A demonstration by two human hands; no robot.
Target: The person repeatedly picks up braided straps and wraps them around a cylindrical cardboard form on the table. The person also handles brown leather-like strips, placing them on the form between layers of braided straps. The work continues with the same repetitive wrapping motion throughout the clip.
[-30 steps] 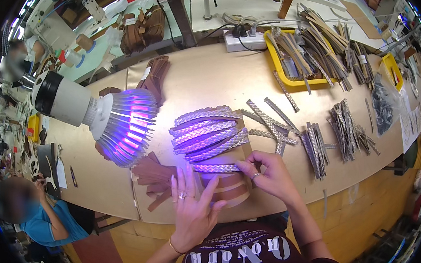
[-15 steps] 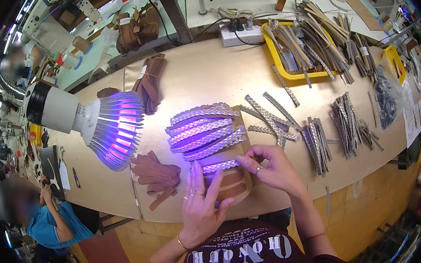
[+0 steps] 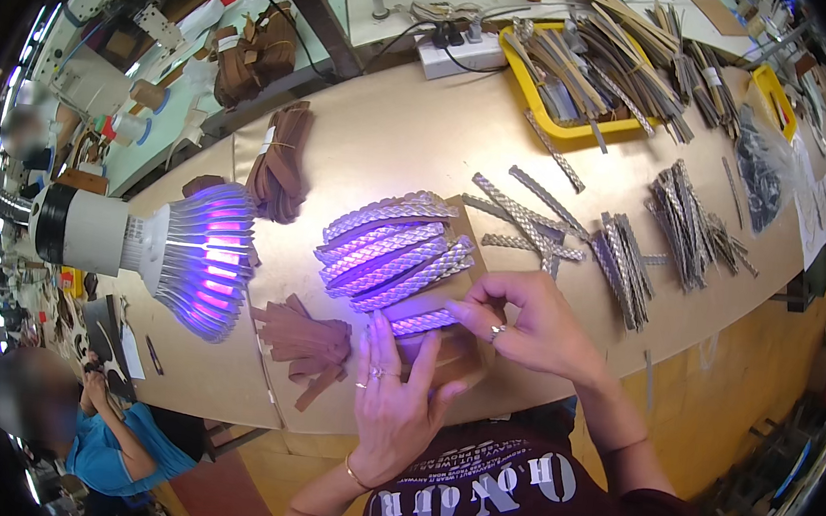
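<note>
A short braided strap (image 3: 424,322) lies across a tan board (image 3: 479,297) in front of me. My right hand (image 3: 533,320) pinches the strap's right end between thumb and forefinger. My left hand (image 3: 392,389) rests with fingers stretched out, their tips at the strap's left part and the near side of the board. Just beyond, several pale braided straps (image 3: 385,246) sit side by side on the board, with brown showing along some edges. Purple light from a finned lamp (image 3: 204,261) at the left falls on the straps and my left fingers.
Brown strips lie in a fanned bundle (image 3: 305,345) left of the board and a tied bundle (image 3: 279,163) farther back. Loose braided straps (image 3: 529,219) and piles (image 3: 621,271) are at right. Behind them stand a yellow tray (image 3: 581,132) and power strip (image 3: 460,61). Another person (image 3: 126,444) sits at left.
The view has shifted slightly, moving the table's things a little left in the picture. My right fingers look more curled at the strap's end; my left hand stays by the strap.
</note>
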